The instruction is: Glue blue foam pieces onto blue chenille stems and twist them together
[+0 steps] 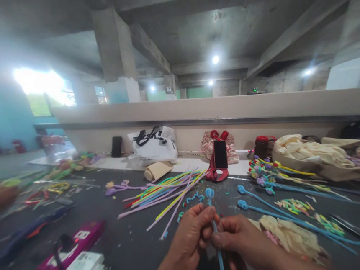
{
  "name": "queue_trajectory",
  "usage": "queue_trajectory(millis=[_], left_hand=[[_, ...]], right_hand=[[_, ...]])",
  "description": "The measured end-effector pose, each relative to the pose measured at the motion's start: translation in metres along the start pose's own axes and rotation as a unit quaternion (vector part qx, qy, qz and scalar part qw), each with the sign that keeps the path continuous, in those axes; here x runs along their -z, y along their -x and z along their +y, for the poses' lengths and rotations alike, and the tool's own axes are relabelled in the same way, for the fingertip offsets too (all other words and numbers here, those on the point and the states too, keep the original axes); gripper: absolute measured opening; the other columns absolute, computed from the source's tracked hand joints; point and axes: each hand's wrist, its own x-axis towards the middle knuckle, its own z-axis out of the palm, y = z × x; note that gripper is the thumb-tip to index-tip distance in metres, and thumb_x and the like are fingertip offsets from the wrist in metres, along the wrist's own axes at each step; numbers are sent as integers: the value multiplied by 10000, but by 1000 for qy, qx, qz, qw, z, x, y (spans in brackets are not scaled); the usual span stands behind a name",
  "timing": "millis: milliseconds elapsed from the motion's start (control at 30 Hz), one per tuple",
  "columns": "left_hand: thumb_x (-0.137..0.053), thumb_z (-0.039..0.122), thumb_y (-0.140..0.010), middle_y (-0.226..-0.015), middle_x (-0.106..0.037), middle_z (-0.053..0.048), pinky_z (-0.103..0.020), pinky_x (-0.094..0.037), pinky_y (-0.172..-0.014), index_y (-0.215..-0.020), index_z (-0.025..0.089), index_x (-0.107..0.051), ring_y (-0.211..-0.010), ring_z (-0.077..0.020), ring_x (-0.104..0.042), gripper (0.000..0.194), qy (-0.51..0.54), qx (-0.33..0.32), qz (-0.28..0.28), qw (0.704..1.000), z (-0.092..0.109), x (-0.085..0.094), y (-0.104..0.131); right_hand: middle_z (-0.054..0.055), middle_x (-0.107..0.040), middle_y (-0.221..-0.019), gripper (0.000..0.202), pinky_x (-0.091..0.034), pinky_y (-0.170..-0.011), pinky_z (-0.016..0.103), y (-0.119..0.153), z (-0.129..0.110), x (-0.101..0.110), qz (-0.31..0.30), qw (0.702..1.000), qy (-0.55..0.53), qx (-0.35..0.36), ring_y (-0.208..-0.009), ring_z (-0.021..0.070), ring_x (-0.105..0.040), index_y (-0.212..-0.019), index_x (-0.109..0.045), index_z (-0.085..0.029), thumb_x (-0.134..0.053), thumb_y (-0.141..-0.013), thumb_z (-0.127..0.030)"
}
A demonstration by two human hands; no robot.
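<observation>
Dark bench (126, 244) in a bare concrete room with ceiling lamps. My left hand (189, 239) and right hand (239, 237) pinch a blue pipe-cleaner flower (212, 216) between closed fingers, held upright above the near edge. Loose pipe cleaners (169, 192) lie beyond; a phone (220, 154) stands against the low wall (197, 112).

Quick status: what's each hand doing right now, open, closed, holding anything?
Left hand: closed, fingers pinching the blue pipe cleaner stem just below its coiled tip.
Right hand: closed, pinching the same stem from the other side.
</observation>
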Motion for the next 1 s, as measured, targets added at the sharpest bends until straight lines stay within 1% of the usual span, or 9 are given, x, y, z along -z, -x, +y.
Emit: queue_trajectory(millis=[100,233,367,433,567,700,833,867,1000], left_hand=[[-582,356,-672,-323,-371,80,-132,-113,-292,-608,115,-533,-255,4,-242,254,1,12,-28,1000,0,1,-1],[-581,331,-674,-317,-372,81,-126,-127,-283,-597,120,-528,-246,0,-256,230,12,31,-27,999,0,2,-4],[-595,315,-654,-303,-348,89,-116,-132,-272,-578,126,-528,-245,-4,-257,214,21,61,-24,998,1,0,-3],[-627,287,-626,-359,-414,74,-107,-148,-280,-599,124,-539,-273,2,-289,186,20,70,-10,997,2,0,-2],[-648,260,-613,-518,-544,31,-111,-226,-319,-644,133,-548,-359,-12,-396,165,-20,74,0,997,0,-3,-1],[-608,321,-646,-607,-611,-20,-157,-342,-418,-653,122,-561,-455,-59,-501,204,-81,105,-44,990,-12,-18,-4],[-567,354,-657,-667,-648,-53,-172,-316,-388,-675,130,-538,-461,-93,-541,227,-136,141,-72,978,-28,-43,-10],[-577,329,-645,-719,-658,-65,-166,-299,-377,-661,134,-520,-488,-105,-563,204,-154,142,-83,974,-32,-49,-11],[-536,357,-669,-579,-636,-45,-161,-249,-349,-663,140,-506,-412,-104,-544,219,-253,150,-90,951,-47,-58,-14]], right_hand=[[-57,-492,-434,269,-267,-302,130,2,-1,-1,-4,1000,5,0,-280,31,-408,-654,-561,-115,-572,-663,-384],[-60,-487,-421,248,-261,-302,123,12,-8,11,2,999,49,-23,-290,35,-422,-616,-551,-124,-537,-695,-359],[-38,-536,-501,237,-259,-325,136,37,-18,56,90,986,142,2,-348,45,-449,-628,-553,-130,-517,-722,-344],[-38,-532,-516,214,-302,-368,158,56,-18,83,135,972,192,-1,-382,60,-463,-669,-564,-132,-514,-730,-331],[-1,-566,-637,154,-375,-517,212,99,-11,116,125,925,358,4,-575,121,-521,-708,-605,-145,-530,-732,-277],[36,-580,-841,160,-381,-663,254,126,-3,116,88,859,503,29,-766,170,-529,-855,-604,-199,-564,-711,-255],[41,-582,-863,219,-370,-679,275,129,9,116,91,816,570,39,-792,192,-517,-911,-571,-227,-552,-693,-218],[38,-585,-848,208,-369,-666,273,129,13,117,96,811,577,35,-781,192,-516,-896,-569,-225,-548,-690,-208],[24,-599,-825,181,-368,-651,261,130,18,122,104,819,563,36,-765,187,-519,-879,-568,-231,-545,-701,-210]])
